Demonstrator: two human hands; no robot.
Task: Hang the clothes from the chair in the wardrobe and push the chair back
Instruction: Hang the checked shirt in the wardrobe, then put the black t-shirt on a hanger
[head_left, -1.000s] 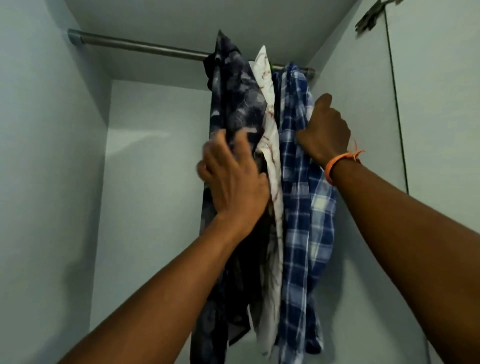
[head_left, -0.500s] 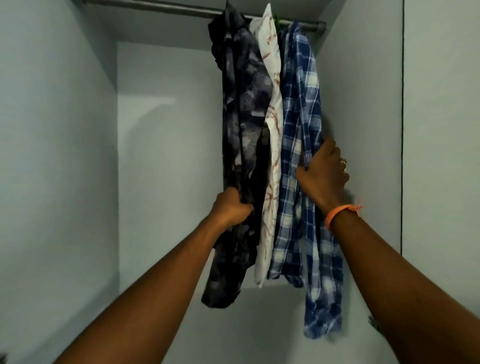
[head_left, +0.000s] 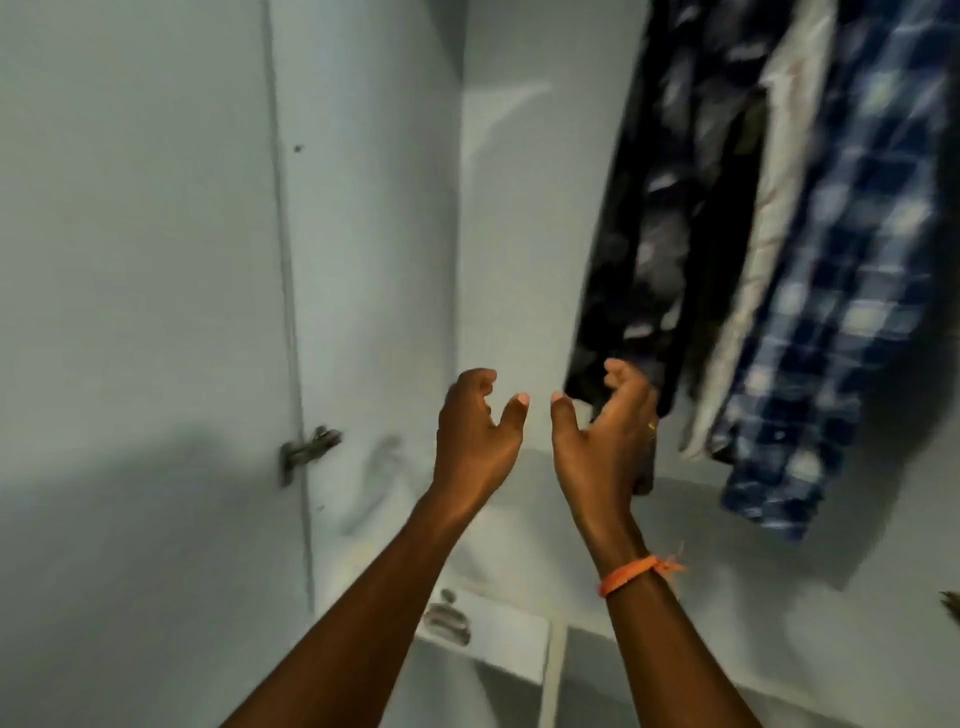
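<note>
Clothes hang inside the wardrobe (head_left: 519, 218) up at one o'clock: a dark patterned shirt (head_left: 670, 208), a pale garment (head_left: 769, 249) next to it, and a blue plaid shirt (head_left: 841, 291) outermost at two o'clock; all blurred, so the rail and hangers can't be made out; the left hand (head_left: 475, 436) and right hand (head_left: 605, 441) sit near centre, palms facing, fingers loosely curled, holding nothing; the right one sits just by the dark shirt's hem, contact unclear; an orange wristband (head_left: 631, 571) circles that wrist; hanging looks done; the chair is out of sight, so pushing it back seems left.
</note>
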